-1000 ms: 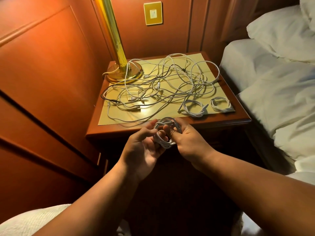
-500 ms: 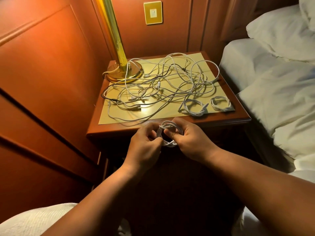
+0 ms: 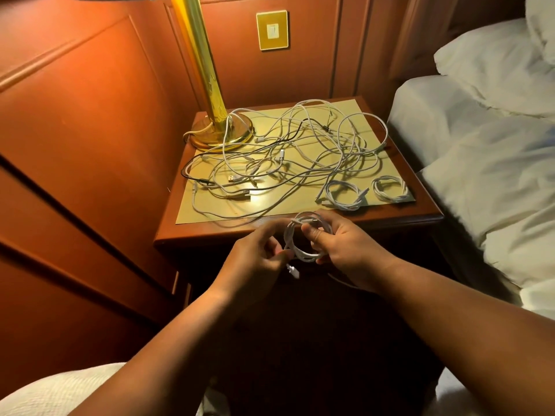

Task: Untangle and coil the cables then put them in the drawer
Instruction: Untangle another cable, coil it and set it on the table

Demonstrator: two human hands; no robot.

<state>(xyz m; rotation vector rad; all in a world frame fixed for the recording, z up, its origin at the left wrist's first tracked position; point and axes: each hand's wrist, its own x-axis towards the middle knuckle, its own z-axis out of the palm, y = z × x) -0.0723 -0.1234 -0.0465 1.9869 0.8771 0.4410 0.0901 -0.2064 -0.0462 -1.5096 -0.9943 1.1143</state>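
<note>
Head view, bedside. Right hand holds a small ring of coiled white cable in front of the near edge of the dark wooden nightstand, thumb hooked through the ring, fingers curled round its far side. Left hand pinches the cable's loose tail between thumb and fingertips at the ring's lower left; a white plug end dangles just below that pinch. Change over the last second: the two hands were pressed together round the coil; now the left has drawn slightly apart and the plug hangs free, where before it was hidden among the fingers. Judgement: winding is essentially done, and this is the finishing tuck of the tail. On the nightstand's pale yellow mat, two finished white coils lie side by side near the right front corner. Behind them sprawls a large tangle of white and dark cables, reaching the round base of the brass lamp. Most untangling is not yet done. No drawer front can be made out in the dark below the top; nothing is stowed as far as shown.
</note>
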